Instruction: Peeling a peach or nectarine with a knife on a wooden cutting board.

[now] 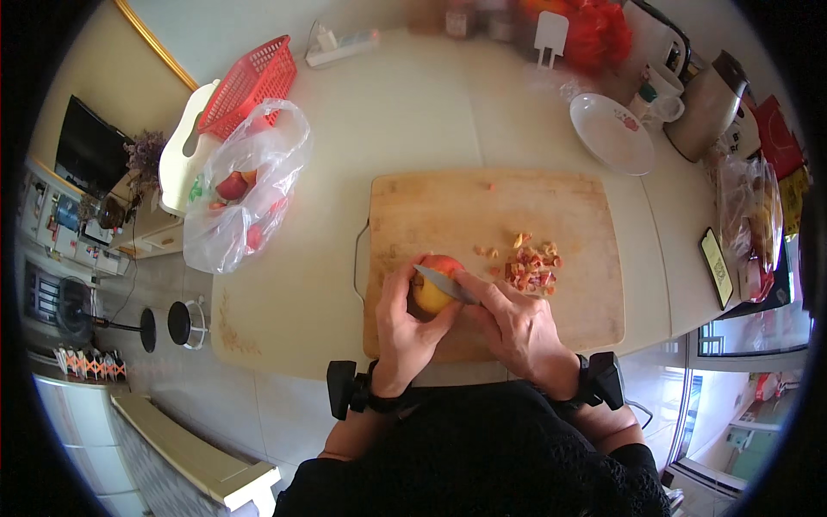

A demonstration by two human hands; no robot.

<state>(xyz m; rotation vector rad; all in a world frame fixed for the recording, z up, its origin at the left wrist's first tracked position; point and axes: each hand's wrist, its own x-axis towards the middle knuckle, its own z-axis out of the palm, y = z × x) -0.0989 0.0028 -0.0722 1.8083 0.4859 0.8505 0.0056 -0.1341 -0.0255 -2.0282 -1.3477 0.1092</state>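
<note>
A red-and-yellow fruit [431, 296], which looks like an apple or peach, is gripped in my left hand [407, 326]. My right hand [517, 323] holds a small knife [446, 284], its blade lying across the top of the fruit and its handle hidden under my fingers. Both hands are over the near part of a wooden cutting board [439, 213]. Just beyond my right hand lies a heap of small red-and-yellow cut pieces [533, 266], with a few loose bits beside it.
A clear plastic bag with red fruit [232, 186] and a red plastic basket [252, 84] stand at the left. A white plate [610, 132], a thermos jug [707, 106] and a phone [716, 268] lie along the right. The table [291, 310] ends near my body.
</note>
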